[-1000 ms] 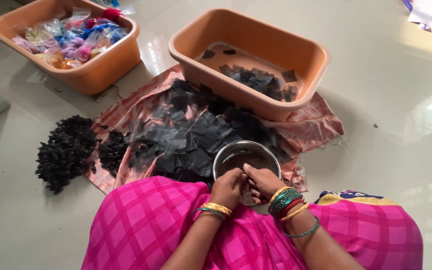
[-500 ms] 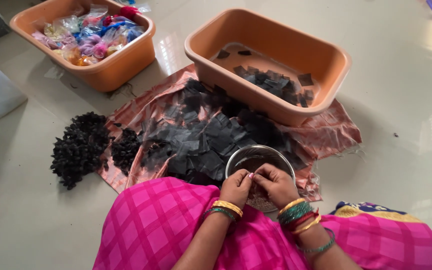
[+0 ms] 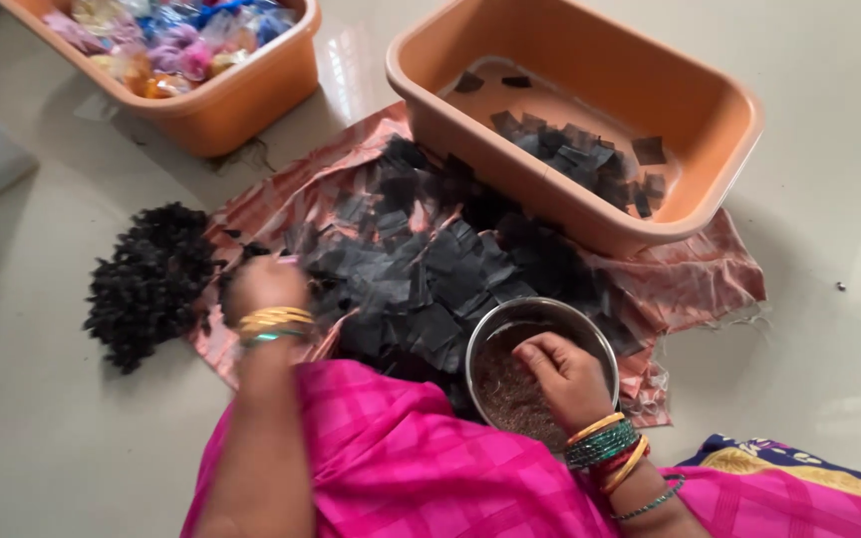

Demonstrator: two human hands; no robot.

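The right hand (image 3: 562,374) is pinching brown grains in the round steel bowl (image 3: 540,371), risking spills; the left hand (image 3: 263,289), grip indiscernible, is reaching the black bundle pile (image 3: 146,284).

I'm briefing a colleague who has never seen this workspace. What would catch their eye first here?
Most striking is the heap of black squares spread over a pinkish cloth at centre, with more lying in the orange tub behind it. The right hand dips into a steel bowl of brown grains, while the left hand reaches beside a dark bundled pile at left. A second orange tub, top left, holds colourful packets.
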